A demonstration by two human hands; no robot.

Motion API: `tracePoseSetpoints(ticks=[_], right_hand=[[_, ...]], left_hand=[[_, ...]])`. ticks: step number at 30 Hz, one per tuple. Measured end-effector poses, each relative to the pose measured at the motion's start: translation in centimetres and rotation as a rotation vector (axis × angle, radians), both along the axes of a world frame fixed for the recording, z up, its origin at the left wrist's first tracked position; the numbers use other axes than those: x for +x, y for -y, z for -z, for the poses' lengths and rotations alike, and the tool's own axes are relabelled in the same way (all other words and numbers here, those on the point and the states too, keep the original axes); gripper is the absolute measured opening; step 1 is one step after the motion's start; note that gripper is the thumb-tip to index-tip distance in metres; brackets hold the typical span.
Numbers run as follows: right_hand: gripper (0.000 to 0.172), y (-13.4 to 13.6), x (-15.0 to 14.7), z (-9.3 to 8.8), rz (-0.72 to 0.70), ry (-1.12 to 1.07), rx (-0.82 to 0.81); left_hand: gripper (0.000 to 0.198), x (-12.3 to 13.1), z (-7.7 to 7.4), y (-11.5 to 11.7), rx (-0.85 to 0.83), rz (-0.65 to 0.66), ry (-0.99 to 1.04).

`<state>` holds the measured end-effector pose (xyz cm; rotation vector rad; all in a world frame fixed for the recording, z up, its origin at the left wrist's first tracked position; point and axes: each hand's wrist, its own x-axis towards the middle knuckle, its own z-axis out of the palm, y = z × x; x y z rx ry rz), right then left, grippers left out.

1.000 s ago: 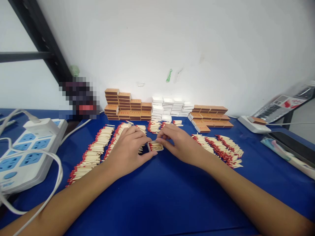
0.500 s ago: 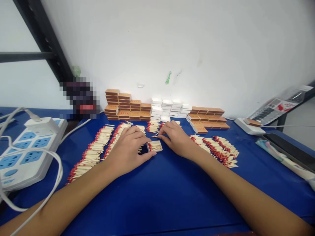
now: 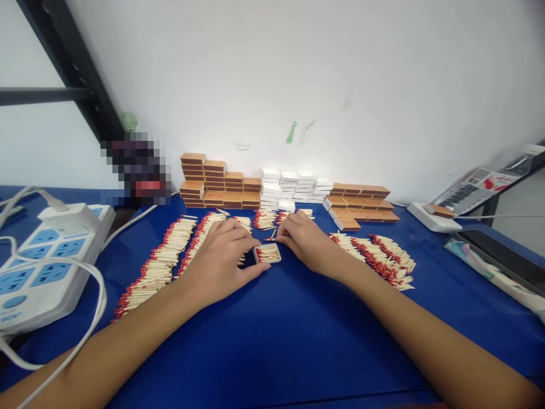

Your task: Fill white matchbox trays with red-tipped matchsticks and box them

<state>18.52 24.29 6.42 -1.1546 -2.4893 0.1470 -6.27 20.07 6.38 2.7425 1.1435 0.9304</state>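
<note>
Left of the tray (image 3: 269, 254): our left hand (image 3: 225, 251), pinching its end
Right of the tray: our right hand (image 3: 305, 244), fingertips at a match (image 3: 269, 239), can't tell if pinching it

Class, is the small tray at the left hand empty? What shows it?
Not empty: matches with red heads and pale sticks show inside the open tray at the left hand.
</note>
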Motion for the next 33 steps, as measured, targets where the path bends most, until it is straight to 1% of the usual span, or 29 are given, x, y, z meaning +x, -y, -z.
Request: tracePoseSetpoints(ticks=[4, 9, 12, 16, 22, 25, 30, 33], right_hand=[[0.017, 0.5, 0.2, -0.7, -0.02, -0.053, -0.01], [0.017, 1.7, 0.7, -2.1, -0.118, -0.093, -0.112], [0.016, 2.2, 0.7, -2.7, -0.142, -0.087, -0.087], [0.017, 2.6, 0.0, -2.5, -0.169, -0.072, -0.045], [0.013, 2.9, -0.8, -1.6, -0.196, -0.14, -0.111], [0.013, 3.0, -0.7, -1.7, -0.186, -0.159, -0.107], [0.002, 2.9, -0.4, -2.1, -0.176, -0.157, -0.08], [0.006, 2.8, -0.3, -1.8, -0.179, -0.157, -0.076]], left_hand=[[0.028, 0.0, -0.1, 0.0, 0.002, -0.004, 0.005], [0.029, 0.1, 0.0, 0.1, -0.004, -0.011, 0.017], [0.029, 0.1, 0.0, 0.1, -0.004, -0.01, 0.026], [0.029, 0.1, 0.0, 0.1, -0.009, -0.002, 0.017], [0.03, 0.1, 0.0, 0.1, -0.016, 0.01, 0.022], [0.029, 0.2, -0.1, 0.1, -0.025, 0.018, 0.021], [0.028, 0.1, -0.1, 0.2, -0.021, 0.032, 0.029], [0.027, 0.2, -0.2, 0.2, -0.03, 0.032, 0.026]])
